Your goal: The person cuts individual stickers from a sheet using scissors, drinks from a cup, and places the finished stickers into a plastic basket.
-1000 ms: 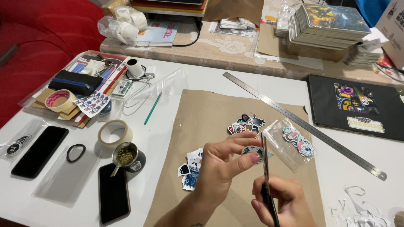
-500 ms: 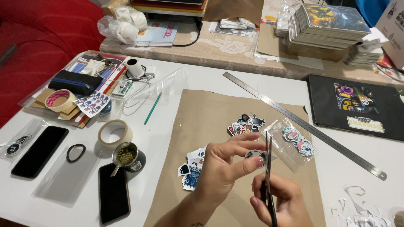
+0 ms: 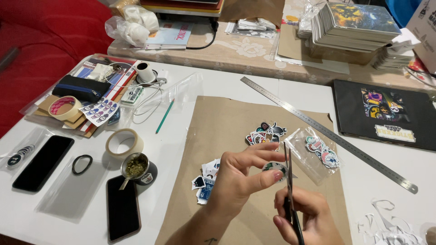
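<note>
A white table [image 3: 218, 86] fills most of the view, its far edge at 12 o'clock butting against a second surface stacked with books [image 3: 349, 25]. A sheet of brown paper [image 3: 222, 131] covers the table's middle and runs off the near edge at 6 o'clock; its upper half is mostly bare. A black folder [image 3: 386, 113] lies at 3 o'clock, close to the right edge. A long steel ruler [image 3: 327, 131] slants from 12 toward 4 o'clock, crossing the paper's upper right corner.

At 9 o'clock two dark phones [image 3: 43, 162] lie flat, one near the left edge, the other by the near edge, with a roll of tape [image 3: 124, 143] and a small metal cup [image 3: 136, 165] between them. A green pencil [image 3: 164, 116] lies in the bare white strip left of the paper.

On the paper, a pile of stickers [image 3: 265, 134] sits at centre, a clear bag [image 3: 315, 154] just to its right, and a second small heap [image 3: 205, 179] at 7 o'clock.

The left hand [image 3: 240, 181] pinches a small sticker [image 3: 275, 168] between thumb and fingertips, just above the paper. The right hand [image 3: 304, 218], at 5 o'clock, is closed around the handles of scissors [image 3: 289, 181]; the blades point up, touching the sticker's right edge. White paper scraps [image 3: 386, 227] lie at the lower right corner.
</note>
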